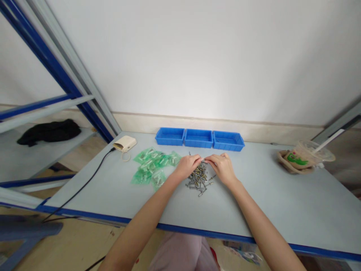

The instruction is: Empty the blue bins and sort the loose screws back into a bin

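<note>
Pinching small pale piece (203, 160): left hand (188, 166), right hand (222, 167); slender metal pins (198, 176) below.

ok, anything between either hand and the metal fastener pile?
Nothing visible: the left hand and right hand are right at the metal fastener pile. The green plastic bags lie left of the left hand, not between.

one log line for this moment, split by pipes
left hand at metal pile, hold unclear | right hand opposite, hold unclear | green bags left of pile | three blue trays behind
</note>
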Demonstrator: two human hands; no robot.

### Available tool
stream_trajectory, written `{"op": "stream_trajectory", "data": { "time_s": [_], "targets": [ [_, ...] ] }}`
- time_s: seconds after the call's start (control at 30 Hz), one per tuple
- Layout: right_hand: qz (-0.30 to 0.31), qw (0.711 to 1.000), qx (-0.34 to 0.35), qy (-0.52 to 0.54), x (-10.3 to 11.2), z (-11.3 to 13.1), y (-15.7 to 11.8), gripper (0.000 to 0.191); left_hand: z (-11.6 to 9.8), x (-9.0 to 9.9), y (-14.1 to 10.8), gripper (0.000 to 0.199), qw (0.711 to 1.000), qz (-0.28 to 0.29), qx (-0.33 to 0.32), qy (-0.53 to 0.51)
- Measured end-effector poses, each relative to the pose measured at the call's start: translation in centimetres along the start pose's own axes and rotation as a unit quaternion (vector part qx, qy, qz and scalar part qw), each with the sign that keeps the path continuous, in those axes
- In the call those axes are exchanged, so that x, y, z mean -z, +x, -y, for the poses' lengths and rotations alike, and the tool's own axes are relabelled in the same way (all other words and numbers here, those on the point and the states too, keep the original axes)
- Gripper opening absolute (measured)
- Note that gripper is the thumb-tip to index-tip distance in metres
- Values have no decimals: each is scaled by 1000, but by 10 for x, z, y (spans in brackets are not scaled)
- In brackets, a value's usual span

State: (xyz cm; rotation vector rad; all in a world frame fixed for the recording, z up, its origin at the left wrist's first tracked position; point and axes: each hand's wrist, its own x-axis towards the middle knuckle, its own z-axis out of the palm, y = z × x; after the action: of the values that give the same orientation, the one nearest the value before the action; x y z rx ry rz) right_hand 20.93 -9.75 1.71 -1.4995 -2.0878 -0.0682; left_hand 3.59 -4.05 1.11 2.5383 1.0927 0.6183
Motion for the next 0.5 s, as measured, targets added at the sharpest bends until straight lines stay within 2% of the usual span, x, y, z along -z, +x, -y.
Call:
{"op": "stream_trajectory", "data": {
  "time_s": [0.2,0.37,0.5],
  "targets": [
    [4,1000,-27,13,-2,-1,1,30,-1,2,0,32,1000,-7,14,18],
    [13,1000,-15,-4,-6,0,-2,31,-1,1,0,39,999,-26,10,46],
    [-18,999,-45,-13,-2,-9,4,37,4,4,1,48,996,-73,35,29]
  ]
}}
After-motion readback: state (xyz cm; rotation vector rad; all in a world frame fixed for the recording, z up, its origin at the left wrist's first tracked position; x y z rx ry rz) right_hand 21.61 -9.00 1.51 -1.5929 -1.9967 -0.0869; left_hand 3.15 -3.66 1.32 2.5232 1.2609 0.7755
